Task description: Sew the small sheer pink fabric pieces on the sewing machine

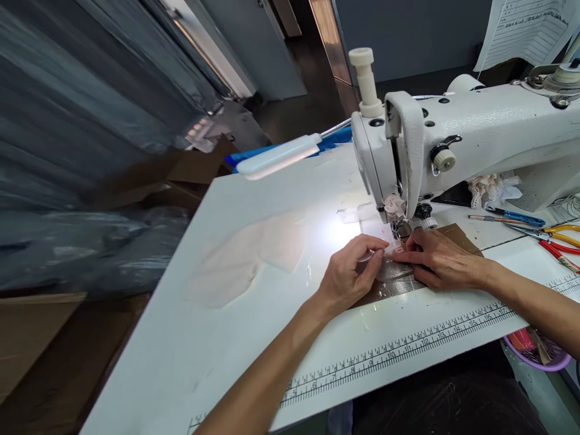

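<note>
My left hand (351, 269) is closed, thumb and forefinger pinching the edge of a thin, sheer fabric (393, 272) just left of the presser foot (400, 231). Close by on the right, my right hand (437, 258) has its fingers bent together on the same fabric, close to the needle area; its fingertips are partly hidden. The white sewing machine (475, 130) stands over both hands. Beneath the fabric lies a brown taped sheet (458, 239) on the machine bed. A pale, sheer cut piece (235, 260) lies flat on the table to the left.
A lamp (278, 156) lights the white table (181, 356). Printed ruler marks (389, 356) run along its front edge. Red-handled and yellow-handled snips (559, 241) and a blue pen (521, 216) lie at right. A purple basket (550, 364) sits below; cardboard boxes (36, 332) stand left.
</note>
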`<state>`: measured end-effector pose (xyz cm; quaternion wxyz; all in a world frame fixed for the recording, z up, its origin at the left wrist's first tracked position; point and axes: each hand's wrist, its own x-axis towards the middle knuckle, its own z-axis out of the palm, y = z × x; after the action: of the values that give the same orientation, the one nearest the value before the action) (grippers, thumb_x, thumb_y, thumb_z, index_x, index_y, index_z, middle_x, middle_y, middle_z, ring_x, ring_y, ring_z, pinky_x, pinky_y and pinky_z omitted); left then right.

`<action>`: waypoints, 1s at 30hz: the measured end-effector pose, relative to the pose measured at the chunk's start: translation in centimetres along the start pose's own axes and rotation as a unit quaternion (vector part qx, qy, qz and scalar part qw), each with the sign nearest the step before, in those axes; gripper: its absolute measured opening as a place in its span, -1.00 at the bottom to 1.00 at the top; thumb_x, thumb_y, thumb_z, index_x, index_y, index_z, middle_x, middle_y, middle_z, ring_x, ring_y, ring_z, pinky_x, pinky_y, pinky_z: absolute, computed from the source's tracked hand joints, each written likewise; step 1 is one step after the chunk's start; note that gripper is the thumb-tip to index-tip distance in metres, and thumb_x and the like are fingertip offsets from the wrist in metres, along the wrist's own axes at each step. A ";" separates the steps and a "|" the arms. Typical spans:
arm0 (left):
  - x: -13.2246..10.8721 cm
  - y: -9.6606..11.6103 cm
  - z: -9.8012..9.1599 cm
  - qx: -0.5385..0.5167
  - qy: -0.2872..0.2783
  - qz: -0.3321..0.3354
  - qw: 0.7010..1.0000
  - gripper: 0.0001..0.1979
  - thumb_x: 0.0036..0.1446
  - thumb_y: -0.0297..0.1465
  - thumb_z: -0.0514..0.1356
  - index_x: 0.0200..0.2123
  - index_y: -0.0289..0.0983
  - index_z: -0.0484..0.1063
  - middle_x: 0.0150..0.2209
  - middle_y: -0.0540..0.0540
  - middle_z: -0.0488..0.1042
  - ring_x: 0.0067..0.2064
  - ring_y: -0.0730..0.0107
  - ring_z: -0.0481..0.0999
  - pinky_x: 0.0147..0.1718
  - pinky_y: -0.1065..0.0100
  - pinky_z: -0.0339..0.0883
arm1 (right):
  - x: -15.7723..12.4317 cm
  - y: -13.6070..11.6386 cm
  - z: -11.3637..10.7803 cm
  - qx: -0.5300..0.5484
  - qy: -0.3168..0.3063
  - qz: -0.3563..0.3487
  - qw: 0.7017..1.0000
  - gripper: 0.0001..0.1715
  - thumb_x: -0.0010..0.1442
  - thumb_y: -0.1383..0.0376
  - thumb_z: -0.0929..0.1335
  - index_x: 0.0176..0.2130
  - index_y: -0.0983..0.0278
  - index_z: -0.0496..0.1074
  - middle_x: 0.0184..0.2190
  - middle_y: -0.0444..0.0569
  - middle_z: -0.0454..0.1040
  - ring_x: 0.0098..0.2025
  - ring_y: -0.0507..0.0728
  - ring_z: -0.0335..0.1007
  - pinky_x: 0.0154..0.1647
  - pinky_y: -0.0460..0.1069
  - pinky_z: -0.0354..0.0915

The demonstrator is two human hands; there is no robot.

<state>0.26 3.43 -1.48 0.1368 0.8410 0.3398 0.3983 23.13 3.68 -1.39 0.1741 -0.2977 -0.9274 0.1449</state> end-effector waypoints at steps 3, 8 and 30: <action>-0.1 0.1 0.1 0.002 -0.026 0.044 0.999 -0.89 0.30 -0.49 0.08 -0.21 -0.27 0.40 -0.28 -0.10 0.56 -0.24 0.39 0.57 -0.33 0.33 0.53 | 0.0 -0.6 -0.2 0.009 -0.029 -0.002 1.000 -0.50 0.18 0.44 0.27 0.08 0.26 0.50 -0.17 0.12 0.38 -0.11 0.23 0.27 -0.01 0.20 0.31; -0.2 0.3 0.1 0.013 -0.079 0.090 0.993 -0.89 0.28 -0.49 0.09 -0.19 -0.26 0.40 -0.31 -0.08 0.56 -0.26 0.39 0.56 -0.31 0.30 0.53 | -0.2 -1.2 -0.8 0.047 -0.053 -0.009 0.997 -0.55 0.15 0.43 0.32 0.01 0.17 0.56 -0.18 0.06 0.37 -0.07 0.23 0.26 0.04 0.22 0.25; -0.6 -0.2 0.1 0.100 -0.072 0.214 0.969 -0.90 0.27 -0.49 0.18 -0.28 -0.28 0.50 -0.25 -0.09 0.59 -0.33 0.42 0.51 -0.42 0.34 0.45 | -0.6 1.3 0.0 -0.010 0.045 0.015 0.999 -0.56 0.25 0.39 0.28 0.07 0.23 0.53 -0.11 0.13 0.40 -0.14 0.19 0.32 -0.11 0.11 0.38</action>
<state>-0.05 3.20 -2.00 -0.0122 0.9301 0.1789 0.3207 24.23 4.35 -2.07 0.2111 -0.3191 -0.9154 0.1248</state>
